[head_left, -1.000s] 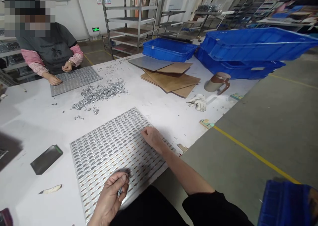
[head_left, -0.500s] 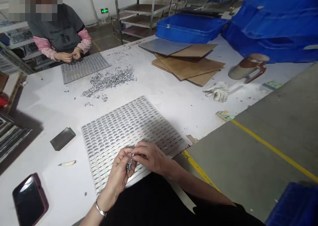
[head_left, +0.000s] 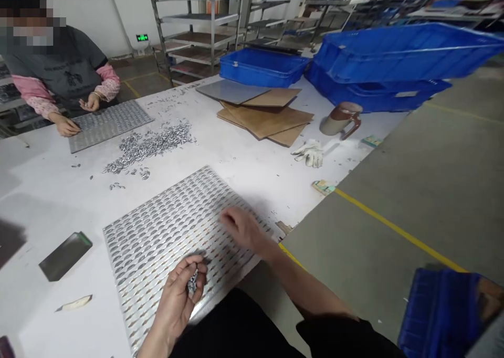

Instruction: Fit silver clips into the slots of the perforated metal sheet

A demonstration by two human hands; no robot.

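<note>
Two hands, newly parted: no longer meeting above the left palm, now moving the right hand [head_left: 246, 232] out over the right half of the patterned metal panel [head_left: 165, 232] at lower centre. Reading this, tentatively, as freeing the right hand to work at the panel while keeping the supply in the left.

Grip, left hand [head_left: 173, 300]: curling the fingers around several small metal pieces [head_left: 192, 282] above the panel's near edge. Grip, right: bending the fingers inward, but blurring; not showing whether pinching a piece or touching the panel.

Counting: two panels, including a second panel [head_left: 118, 122] at upper left under a co-worker's hands; one loose heap [head_left: 153, 145] between them, holding too many pieces to number; one dark block [head_left: 65, 255] and one pale-handled tool [head_left: 76, 303] at lower left; one mug [head_left: 334, 119] at right of centre; at least three brown sheets [head_left: 268, 122] at upper centre. Seeing white glove fabric [head_left: 311, 153] near the mug, not revealing whether one or a pair.
</note>
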